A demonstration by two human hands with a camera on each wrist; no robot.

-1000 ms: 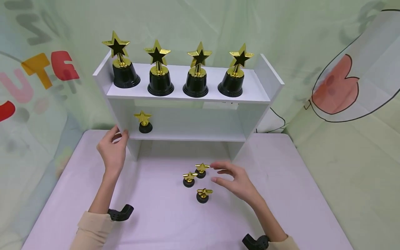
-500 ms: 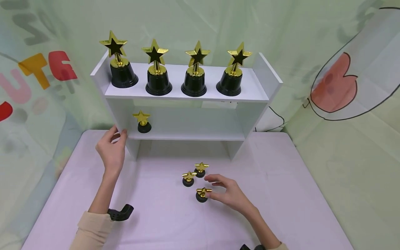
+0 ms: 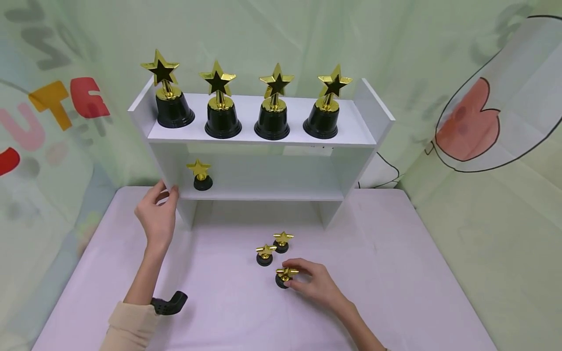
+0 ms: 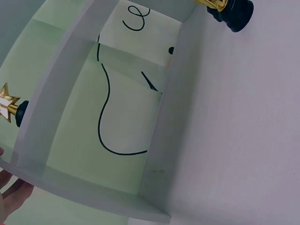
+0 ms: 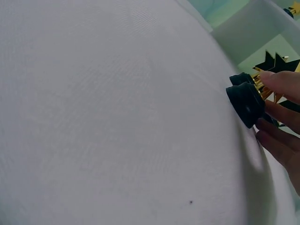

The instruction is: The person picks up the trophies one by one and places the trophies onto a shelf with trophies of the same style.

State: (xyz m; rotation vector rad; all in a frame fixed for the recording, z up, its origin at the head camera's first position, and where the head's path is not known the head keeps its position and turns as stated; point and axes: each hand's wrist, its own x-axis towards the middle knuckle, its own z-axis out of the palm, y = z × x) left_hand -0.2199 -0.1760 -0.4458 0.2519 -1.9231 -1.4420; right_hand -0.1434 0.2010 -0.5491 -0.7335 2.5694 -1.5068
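Note:
My right hand [image 3: 313,285] pinches the nearest small gold star trophy [image 3: 281,281] between thumb and fingers. Its round black base [image 5: 245,104] shows beside my fingers in the right wrist view and appears to stand on the table. Just behind it are two more small trophies, one to the left [image 3: 264,259] and one farther back [image 3: 281,246]. My left hand [image 3: 158,219] grips the left side panel of the white shelf [image 3: 263,197], thumb at the front edge. A single small trophy [image 3: 203,183] stands at the left end of the middle shelf.
Several large star trophies, among them the leftmost one [image 3: 174,111] and the rightmost one [image 3: 322,119], line the top shelf between raised side panels. The table [image 3: 228,312] has a pale cloth. Printed curtains hang behind and at both sides.
My right hand has come down and left from beside the rear small trophy to the nearest one, and its fingers have closed on it. My left hand has stayed on the shelf panel.

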